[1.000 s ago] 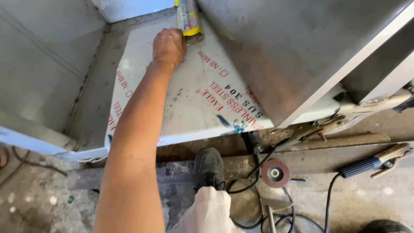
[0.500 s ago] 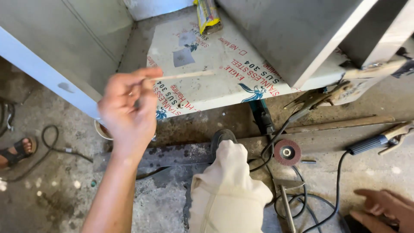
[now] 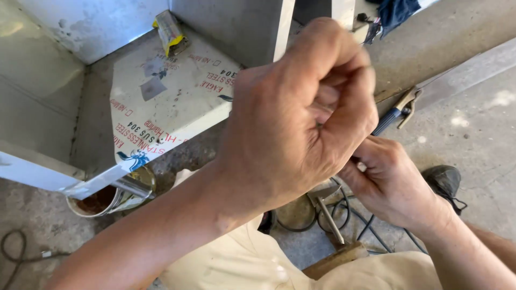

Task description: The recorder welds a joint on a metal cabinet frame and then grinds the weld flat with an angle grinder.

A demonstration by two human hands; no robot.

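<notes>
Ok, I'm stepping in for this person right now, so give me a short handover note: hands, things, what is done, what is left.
Left hand: fisted, close to the camera; contents hidden.
Right hand: curled shut just below it, touching; contents hidden too.
Things: film-covered steel sheet with a yellow packet on it; open tin under its corner; chipping hammer and cables on the floor; clamp to the right.
Done or left: cannot tell.

Left hand (image 3: 301,113) (fisted) against right hand (image 3: 389,180)

The left hand (image 3: 301,118) has left the yellow tube (image 3: 171,32) at 11 o'clock and now fills the centre, curled shut. The right hand (image 3: 395,185) has come in at 4 o'clock, its fingers meeting the left grip.
</notes>
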